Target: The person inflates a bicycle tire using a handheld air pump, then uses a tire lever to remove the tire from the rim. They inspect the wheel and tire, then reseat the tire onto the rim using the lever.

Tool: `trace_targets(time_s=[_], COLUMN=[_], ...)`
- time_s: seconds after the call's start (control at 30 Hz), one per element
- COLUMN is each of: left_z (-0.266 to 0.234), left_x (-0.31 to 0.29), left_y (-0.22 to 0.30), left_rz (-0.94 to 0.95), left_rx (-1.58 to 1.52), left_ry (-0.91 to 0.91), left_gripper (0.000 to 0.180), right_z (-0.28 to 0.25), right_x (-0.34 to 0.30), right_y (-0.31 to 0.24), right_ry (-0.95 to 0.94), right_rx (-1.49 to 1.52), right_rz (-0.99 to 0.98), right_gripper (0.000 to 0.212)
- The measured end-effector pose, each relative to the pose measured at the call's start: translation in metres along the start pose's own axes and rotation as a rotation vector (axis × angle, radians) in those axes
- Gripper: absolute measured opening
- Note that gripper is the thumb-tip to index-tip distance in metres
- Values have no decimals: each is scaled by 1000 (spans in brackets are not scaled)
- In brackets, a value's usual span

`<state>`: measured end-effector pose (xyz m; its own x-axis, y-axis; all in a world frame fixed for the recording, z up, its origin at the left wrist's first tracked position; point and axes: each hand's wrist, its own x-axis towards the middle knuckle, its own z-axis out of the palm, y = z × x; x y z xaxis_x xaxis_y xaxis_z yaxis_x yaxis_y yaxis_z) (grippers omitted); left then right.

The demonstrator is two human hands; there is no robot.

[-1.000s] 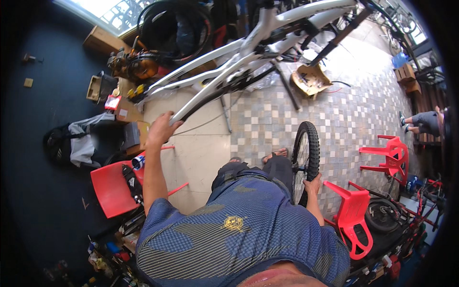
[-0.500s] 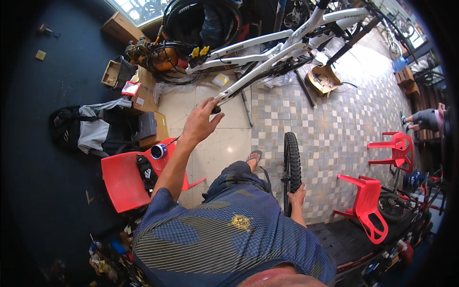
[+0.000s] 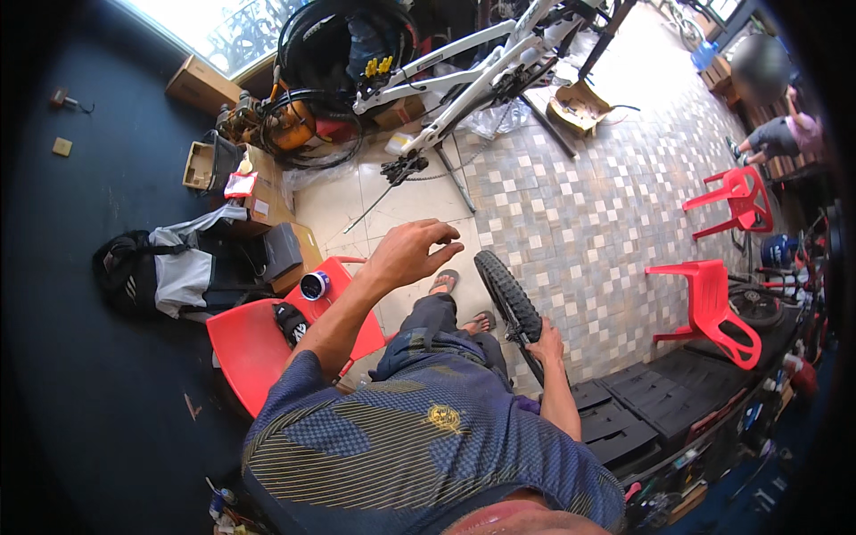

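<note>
Tiled floor (image 3: pixel 606 196) lay beneath; left hand (image 3: pixel 412 254) hung half-spread, bike frame (image 3: pixel 465 102) at its one o'clock; right hand (image 3: pixel 547 343) held a wheel (image 3: pixel 510 290).

Counted, on the camera wearer (image 3: pixel 392 446), two bare hands (image 3: pixel 410 254) and two sandalled feet (image 3: pixel 443 283). Logged one knobby-tyred wheel (image 3: pixel 507 290), one white bicycle frame (image 3: pixel 474 95) and one dark derailleur (image 3: pixel 406 167). Tallied three red plastic chairs (image 3: pixel 702 303): one at left, two at right. Recorded one other person (image 3: pixel 774 138), one round blue-and-white container (image 3: pixel 314 285), one black backpack (image 3: pixel 120 272), one orange tank (image 3: pixel 288 125) and one small square wall plate (image 3: pixel 61 146). Found at least four cardboard boxes (image 3: pixel 201 85); could not fix an exact total, given the overlap.
</note>
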<state>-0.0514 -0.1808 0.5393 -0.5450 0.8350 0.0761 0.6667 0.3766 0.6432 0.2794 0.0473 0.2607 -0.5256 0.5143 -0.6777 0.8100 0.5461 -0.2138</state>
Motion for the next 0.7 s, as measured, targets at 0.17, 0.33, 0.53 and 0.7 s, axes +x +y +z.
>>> trace_targets(time_s=[0.17,0.33,0.53,0.7], left_z=[-54,-145,-187,-173], left_x=[0,74,195,255], left_y=[-14,-73,-144,-160], left_rz=[61,58,-192,-83], left_rx=[-84,-8,577,810], left_ry=[171,606,249,-148], left_gripper=[11,16,82,59], right_z=[30,34,54,82], right_x=[-13,-4,-7,-6], right_y=[-43,-87,-166,-230], right_ry=[77,103,97,90], right_rx=[-20,-52,-93,-140], right_rz=[-37,-18,-25,-46], right_gripper=[94,93,91,88])
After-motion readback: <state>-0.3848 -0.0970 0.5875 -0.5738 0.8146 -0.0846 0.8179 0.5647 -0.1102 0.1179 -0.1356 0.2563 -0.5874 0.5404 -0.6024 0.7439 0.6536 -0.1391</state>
